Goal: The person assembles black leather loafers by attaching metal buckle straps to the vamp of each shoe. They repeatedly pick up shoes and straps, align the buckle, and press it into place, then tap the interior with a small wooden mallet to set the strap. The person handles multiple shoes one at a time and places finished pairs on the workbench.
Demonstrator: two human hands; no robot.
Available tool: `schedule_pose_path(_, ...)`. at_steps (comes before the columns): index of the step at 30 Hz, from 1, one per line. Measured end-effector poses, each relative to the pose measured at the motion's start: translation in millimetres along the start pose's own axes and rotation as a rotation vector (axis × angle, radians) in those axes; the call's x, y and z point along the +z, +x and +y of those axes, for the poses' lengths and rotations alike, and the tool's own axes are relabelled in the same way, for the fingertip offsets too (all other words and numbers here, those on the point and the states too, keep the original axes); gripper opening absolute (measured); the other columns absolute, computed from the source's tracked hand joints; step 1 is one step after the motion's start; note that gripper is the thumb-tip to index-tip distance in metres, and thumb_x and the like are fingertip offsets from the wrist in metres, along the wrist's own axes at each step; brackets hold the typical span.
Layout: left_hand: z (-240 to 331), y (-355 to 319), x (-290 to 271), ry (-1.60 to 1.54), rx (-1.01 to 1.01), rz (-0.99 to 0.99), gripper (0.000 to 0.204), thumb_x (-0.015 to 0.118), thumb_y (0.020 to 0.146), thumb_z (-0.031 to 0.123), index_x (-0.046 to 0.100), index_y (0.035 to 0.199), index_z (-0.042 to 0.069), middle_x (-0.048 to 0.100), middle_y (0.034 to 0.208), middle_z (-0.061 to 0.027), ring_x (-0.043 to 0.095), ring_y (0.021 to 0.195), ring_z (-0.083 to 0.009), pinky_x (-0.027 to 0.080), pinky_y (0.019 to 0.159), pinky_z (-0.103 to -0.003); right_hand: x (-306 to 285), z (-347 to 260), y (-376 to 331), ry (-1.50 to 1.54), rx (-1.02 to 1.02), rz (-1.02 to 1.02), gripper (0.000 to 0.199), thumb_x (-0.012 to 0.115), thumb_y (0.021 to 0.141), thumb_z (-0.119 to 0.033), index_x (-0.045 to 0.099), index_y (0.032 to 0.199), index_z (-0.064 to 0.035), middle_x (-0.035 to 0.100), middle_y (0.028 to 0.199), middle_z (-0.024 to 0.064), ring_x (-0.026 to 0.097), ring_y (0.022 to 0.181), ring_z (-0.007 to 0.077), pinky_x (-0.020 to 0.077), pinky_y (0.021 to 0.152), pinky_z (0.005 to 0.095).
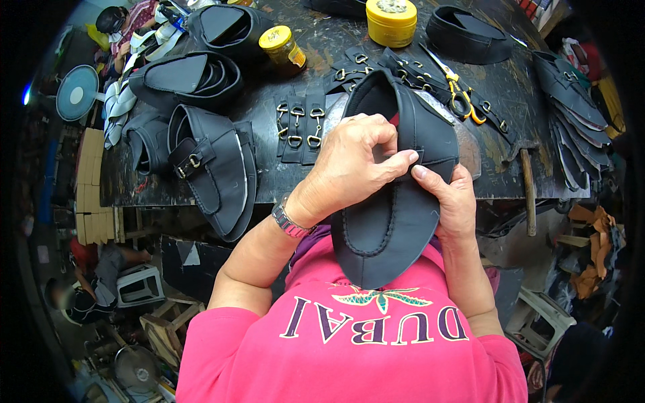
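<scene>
A black leather shoe upper, its toe toward me and its opening away, is held up in front of my chest. A stitched seam curves around its toe. My left hand reaches across the opening, its fingers curled and its thumb tip pressed at the strap across the upper. With thumb and bent fingers, my right hand grips the upper's right side, its thumb close to the left one. Whether anything small sits between the left fingertips is hidden. Beside the upper on the table, black straps with metal horsebit buckles lie in a row.
More black uppers stand in a pile at left, and stacked ones hang over the right edge. Yellow-handled scissors, a hammer, a yellow tub and a glue jar lie around the table. Other people are at left.
</scene>
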State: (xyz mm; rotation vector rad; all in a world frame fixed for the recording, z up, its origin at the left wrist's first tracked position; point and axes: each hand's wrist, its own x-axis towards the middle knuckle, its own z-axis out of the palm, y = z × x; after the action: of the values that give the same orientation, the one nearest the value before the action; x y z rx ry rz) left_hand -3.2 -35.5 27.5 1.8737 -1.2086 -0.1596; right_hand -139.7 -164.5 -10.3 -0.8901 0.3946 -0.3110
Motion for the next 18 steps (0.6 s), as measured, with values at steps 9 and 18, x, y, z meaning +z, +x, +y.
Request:
schedule_pose_path(9,3,-12,3,0.109,0.193,0.07,0.021,0.076,0.08,0.016,0.06,0.073,0.005,0.057,0.071,-0.0068,0.057,0.072,-0.0251,0.044,0.072,-0.036,-6,-14,3,-0.065,-0.002,-0.078,0.022,0.073,0.081,0.001,0.069,0.102,-0.0007,0.071,0.094,0.0058,0.067,0.08,0.012,0.0558,0.072,0.0265)
schedule_pose_path(18,12,-21,-5,0.002,0.067,0.027,0.037,0.075,0.082,0.012,0.059,0.112,-0.002,0.06,0.112,-0.0181,0.061,0.102,-0.0336,0.048,0.091,-0.038,-10,-13,7,-0.065,0.022,-0.095,0.022,0.073,0.079,0.001,0.069,0.101,-0.0007,0.071,0.092,0.0058,0.067,0.077,0.0118,0.0557,0.07,0.0256)
